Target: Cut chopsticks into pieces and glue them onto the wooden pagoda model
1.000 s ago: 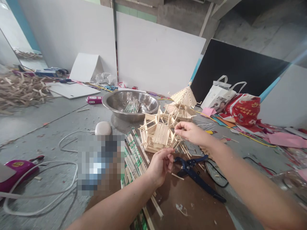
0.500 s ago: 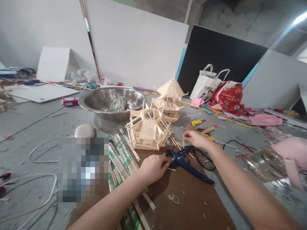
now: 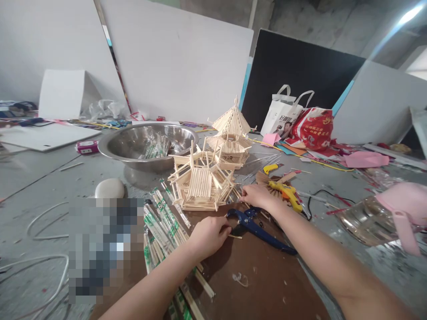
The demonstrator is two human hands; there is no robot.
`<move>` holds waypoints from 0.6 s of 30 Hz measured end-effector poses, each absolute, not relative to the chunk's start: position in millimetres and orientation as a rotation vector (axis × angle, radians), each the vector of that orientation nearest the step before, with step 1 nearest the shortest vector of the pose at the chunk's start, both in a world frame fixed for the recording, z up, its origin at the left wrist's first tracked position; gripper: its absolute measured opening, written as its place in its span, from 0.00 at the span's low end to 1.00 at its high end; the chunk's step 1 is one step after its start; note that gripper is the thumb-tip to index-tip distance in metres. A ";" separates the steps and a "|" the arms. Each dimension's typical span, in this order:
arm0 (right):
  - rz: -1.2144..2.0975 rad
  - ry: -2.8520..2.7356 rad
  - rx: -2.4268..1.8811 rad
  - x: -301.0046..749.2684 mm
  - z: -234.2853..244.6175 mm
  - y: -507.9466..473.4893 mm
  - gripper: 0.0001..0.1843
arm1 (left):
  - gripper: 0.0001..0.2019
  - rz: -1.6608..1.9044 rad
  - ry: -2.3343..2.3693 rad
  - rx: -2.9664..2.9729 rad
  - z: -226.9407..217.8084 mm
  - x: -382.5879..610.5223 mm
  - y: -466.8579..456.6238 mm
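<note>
My left hand [image 3: 209,235] is closed, its fingertips curled beside the jaws of the blue cutter [image 3: 255,227]; whatever they hold is hidden. A short bit of stick [image 3: 235,237] shows just by its fingers. My right hand [image 3: 256,196] is pinched over loose short sticks [image 3: 237,194] at the right side of a wooden-stick model [image 3: 200,183]. I cannot make out what is between its fingertips. Behind stands a second stick model [image 3: 231,129] with a pointed roof. Long sticks in green-and-clear wrappers [image 3: 167,222] lie left of my left hand.
A brown board [image 3: 256,280] lies under the cutter. A steel basin [image 3: 115,153] holding wrapped sticks stands at the back left. On the right are a yellow glue gun [image 3: 289,194], a yellow knife [image 3: 270,168], a cable and a pink-lidded jug [image 3: 362,224]. Bags [image 3: 312,129] stand behind.
My right hand has moved left and slightly down to the loose sticks, uncovering more of the glue gun. My left hand keeps its place by the cutter. The view has shifted slightly.
</note>
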State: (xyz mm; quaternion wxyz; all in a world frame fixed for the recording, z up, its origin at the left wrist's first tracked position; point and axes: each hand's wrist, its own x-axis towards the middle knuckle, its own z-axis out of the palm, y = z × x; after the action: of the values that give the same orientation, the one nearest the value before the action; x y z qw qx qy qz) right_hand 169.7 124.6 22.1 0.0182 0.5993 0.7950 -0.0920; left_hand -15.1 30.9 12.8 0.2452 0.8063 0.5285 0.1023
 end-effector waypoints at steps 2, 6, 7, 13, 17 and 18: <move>-0.290 2.454 1.851 168.9 21.4 126.2 0.11 | 0.10 0.270 1.445 2.204 13.8 -15.0 31.0; -0.305 2.448 1.844 169.7 23.1 127.3 0.09 | 0.08 0.248 1.443 2.194 15.0 -14.2 28.8; -0.305 2.450 1.850 170.0 24.4 126.4 0.09 | 0.08 0.243 1.428 2.215 14.9 -14.1 27.8; -0.316 2.562 1.882 168.9 44.5 97.3 0.13 | 0.05 0.328 1.309 2.372 20.6 -15.9 23.0; -0.466 2.728 1.720 159.0 57.0 58.0 0.11 | 0.09 0.253 1.307 2.421 38.4 -23.3 23.0; -0.485 2.771 1.673 154.9 57.7 47.8 0.11 | 0.10 0.203 1.319 2.447 43.9 -25.7 22.7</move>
State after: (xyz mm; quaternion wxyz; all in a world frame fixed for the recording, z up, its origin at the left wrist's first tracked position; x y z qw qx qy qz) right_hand 154.9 47.8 57.7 -0.0655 0.5101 0.8448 -0.1479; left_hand -25.7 22.7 43.9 0.1760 0.8642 0.4659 0.0718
